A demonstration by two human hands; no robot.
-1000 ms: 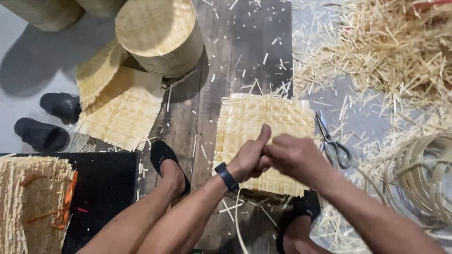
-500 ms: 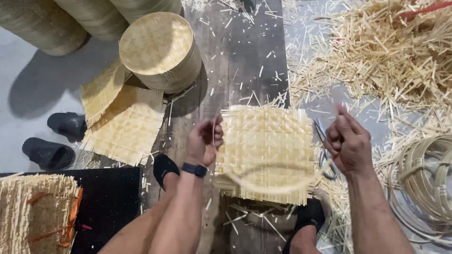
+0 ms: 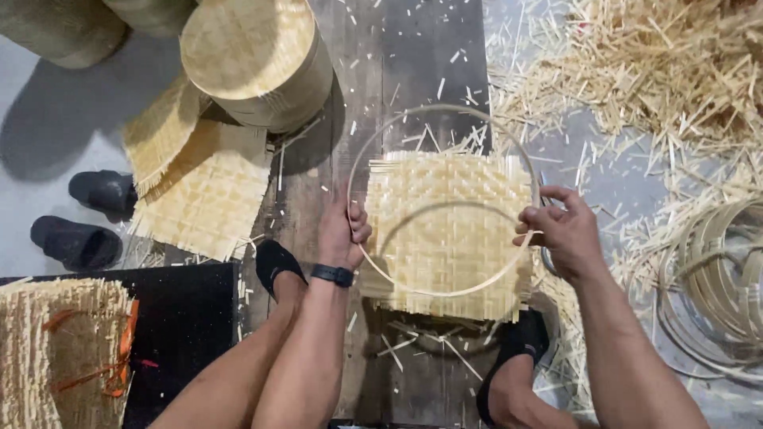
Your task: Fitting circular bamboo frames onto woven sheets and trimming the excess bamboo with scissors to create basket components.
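Two hands are gripping one thin bamboo hoop (image 3: 445,290), holding it above a square woven mat (image 3: 449,226). Left hand (image 3: 342,230) is closing on the hoop's left side, right hand (image 3: 560,230) is pinching its right side. The hoop's far arc is reaching past the mat's top edge over the dark plank floor (image 3: 421,56); its near arc is crossing the mat's lower part. The mat's frayed edges are overhanging on all four sides. Open floor is showing above the mat, between the drum and the scrap pile.

One finished woven drum basket (image 3: 254,59) is lying upper left, nothing visible in it; more of them are sitting cut off at the top edge. Two loose mats (image 3: 199,195) are lying beneath it, overlapping. Two black slippers (image 3: 87,218) are sitting far left. One coil of spare hoops (image 3: 715,286) is resting right, count unclear. One pile of bamboo offcuts (image 3: 668,71) is filling the upper right. One bundle of strips (image 3: 56,349) is lying lower left. Both feet in black socks are flanking the mat's near edge.
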